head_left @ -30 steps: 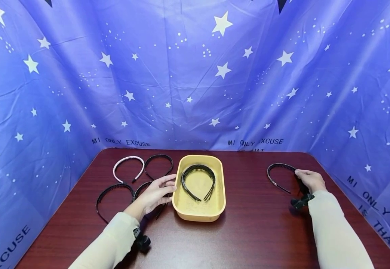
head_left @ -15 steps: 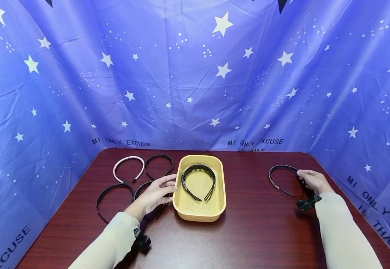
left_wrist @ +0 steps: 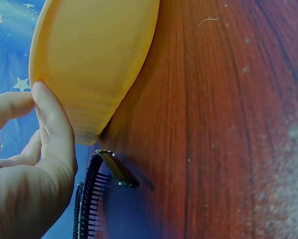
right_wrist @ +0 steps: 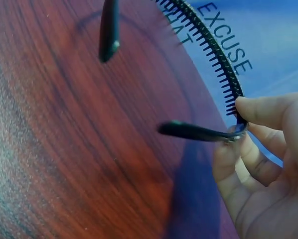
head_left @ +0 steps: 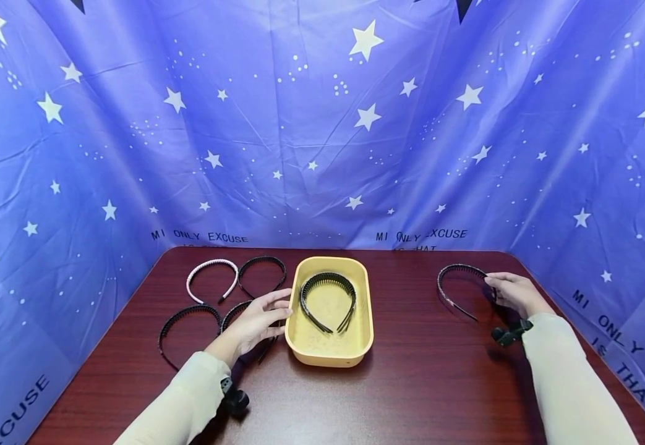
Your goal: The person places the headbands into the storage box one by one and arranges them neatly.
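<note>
While the right hand [head_left: 518, 295] is pinching a black headband [right_wrist: 196, 131] by one side near the tabletop's [head_left: 411, 364] right edge, apparently leaving both tips free, the left hand [head_left: 252, 324] is resting relaxed, spread fingers against the yellow basin [head_left: 330, 360], perhaps steadying it. Inside, nested headbands [head_left: 328, 277] are seemingly saving room; a pale headband [head_left: 190, 281] and dark headbands [head_left: 183, 311] are lying towards the left edge.

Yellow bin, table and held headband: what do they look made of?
Bin: probably plastic, satin; smooth walls, rounded corners, no visible seams.
Table: wood or wood-look laminate, can't tell which; semi-gloss, with dark grain lines and soft glare.
Headband: likely hard plastic, black and shiny; thin comb teeth, a highlight at its tip.
</note>
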Action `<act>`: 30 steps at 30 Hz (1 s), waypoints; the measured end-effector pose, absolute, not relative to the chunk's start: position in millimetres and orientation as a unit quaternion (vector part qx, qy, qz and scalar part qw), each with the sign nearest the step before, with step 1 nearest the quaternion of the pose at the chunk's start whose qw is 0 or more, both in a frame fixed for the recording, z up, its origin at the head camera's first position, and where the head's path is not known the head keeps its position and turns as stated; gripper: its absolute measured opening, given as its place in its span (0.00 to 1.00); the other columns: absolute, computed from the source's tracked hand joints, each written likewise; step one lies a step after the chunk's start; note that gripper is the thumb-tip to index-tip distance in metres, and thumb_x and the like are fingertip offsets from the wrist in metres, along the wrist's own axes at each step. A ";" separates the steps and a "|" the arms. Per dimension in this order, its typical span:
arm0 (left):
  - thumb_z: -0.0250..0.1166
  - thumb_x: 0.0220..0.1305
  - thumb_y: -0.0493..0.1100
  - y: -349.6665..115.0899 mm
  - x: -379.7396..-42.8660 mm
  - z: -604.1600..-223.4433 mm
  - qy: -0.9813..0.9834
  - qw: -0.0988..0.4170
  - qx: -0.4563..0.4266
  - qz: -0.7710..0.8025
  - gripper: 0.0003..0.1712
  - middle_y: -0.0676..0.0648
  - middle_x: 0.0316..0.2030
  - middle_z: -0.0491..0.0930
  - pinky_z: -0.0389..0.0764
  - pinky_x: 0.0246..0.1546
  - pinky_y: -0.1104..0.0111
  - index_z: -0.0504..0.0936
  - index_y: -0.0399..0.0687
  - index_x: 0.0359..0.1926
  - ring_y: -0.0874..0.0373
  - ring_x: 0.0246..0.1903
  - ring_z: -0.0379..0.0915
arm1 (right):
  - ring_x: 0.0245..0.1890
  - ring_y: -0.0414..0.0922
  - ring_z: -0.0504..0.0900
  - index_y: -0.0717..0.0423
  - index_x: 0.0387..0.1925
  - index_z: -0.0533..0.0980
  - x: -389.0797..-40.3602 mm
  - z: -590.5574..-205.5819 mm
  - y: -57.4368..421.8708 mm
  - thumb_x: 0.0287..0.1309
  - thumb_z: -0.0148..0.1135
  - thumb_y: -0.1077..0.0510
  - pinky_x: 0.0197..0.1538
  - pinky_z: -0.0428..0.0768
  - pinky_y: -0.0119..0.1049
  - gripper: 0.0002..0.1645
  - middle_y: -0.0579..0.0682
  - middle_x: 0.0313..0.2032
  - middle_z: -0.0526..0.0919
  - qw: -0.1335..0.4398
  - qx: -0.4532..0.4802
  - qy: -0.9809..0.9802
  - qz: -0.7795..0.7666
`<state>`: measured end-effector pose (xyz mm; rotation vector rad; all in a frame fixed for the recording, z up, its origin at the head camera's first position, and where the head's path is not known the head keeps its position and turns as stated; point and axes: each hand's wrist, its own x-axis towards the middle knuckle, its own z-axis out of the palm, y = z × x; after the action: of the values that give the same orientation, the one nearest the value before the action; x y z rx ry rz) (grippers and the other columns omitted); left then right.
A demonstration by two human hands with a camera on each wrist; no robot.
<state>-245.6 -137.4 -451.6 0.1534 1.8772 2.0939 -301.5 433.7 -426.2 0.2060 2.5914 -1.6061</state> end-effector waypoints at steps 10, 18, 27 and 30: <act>0.62 0.68 0.34 -136.5 -246.8 -452.6 0.655 0.166 0.057 0.735 0.35 0.32 0.60 0.69 0.81 0.46 0.60 0.62 0.40 0.74 0.48 0.53 0.74 | 0.31 0.39 0.79 0.77 0.64 0.63 -307.6 -417.0 424.2 0.71 0.58 0.53 0.38 0.84 0.34 0.34 0.46 0.37 0.80 0.061 0.044 0.851 -0.520; 0.62 0.68 0.34 -136.6 -247.0 -451.7 0.658 0.165 0.058 0.732 0.35 0.32 0.60 0.70 0.81 0.46 0.59 0.62 0.39 0.74 0.48 0.53 0.74 | 0.29 0.39 0.79 0.76 0.61 0.66 -307.8 -413.8 414.1 0.71 0.59 0.54 0.38 0.84 0.35 0.31 0.48 0.35 0.79 0.064 0.016 0.850 -0.523; 0.62 0.69 0.33 -136.7 -246.4 -451.1 0.658 0.165 0.057 0.733 0.35 0.32 0.60 0.69 0.81 0.46 0.60 0.61 0.39 0.74 0.48 0.53 0.74 | 0.29 0.41 0.82 0.75 0.60 0.66 -305.8 -408.1 400.6 0.70 0.61 0.56 0.38 0.85 0.37 0.30 0.49 0.34 0.79 0.065 -0.014 0.842 -0.536; 0.62 0.69 0.34 -136.9 -246.2 -450.9 0.659 0.167 0.057 0.731 0.35 0.31 0.61 0.69 0.81 0.46 0.60 0.61 0.40 0.74 0.48 0.53 0.74 | 0.29 0.41 0.83 0.75 0.61 0.65 -304.0 -405.1 395.3 0.69 0.61 0.56 0.37 0.85 0.38 0.30 0.48 0.33 0.79 0.067 -0.021 0.843 -0.533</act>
<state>-246.2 -136.9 -450.9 0.1631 1.8749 2.0817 -304.0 395.3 -405.1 -0.0618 2.5415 -1.6070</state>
